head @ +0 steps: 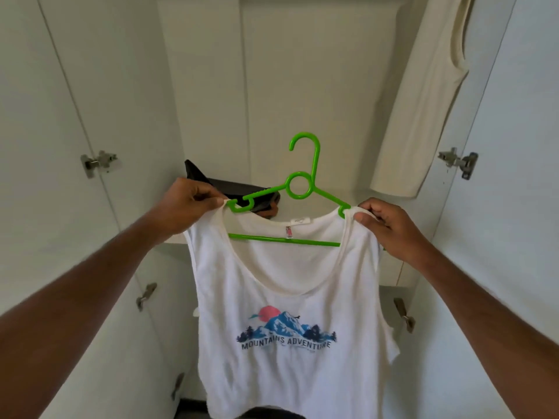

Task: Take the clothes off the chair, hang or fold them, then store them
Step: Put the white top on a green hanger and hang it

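While both arms reach toward the open white wardrobe (302, 71), the left hand (184, 207) pinches the left strap of a white tank top (287, 297) and the right hand (390, 228) pinches its right strap, at the centre of the frame. That top, printed with mountains and "MOUNTAINS ADVENTURE", sits on a green hanger (298, 184) whose hook points up, touching nothing. Behind the left hand lies a dark folded garment (230, 187), and 1 cream garment (423, 95) hangs at the upper right.
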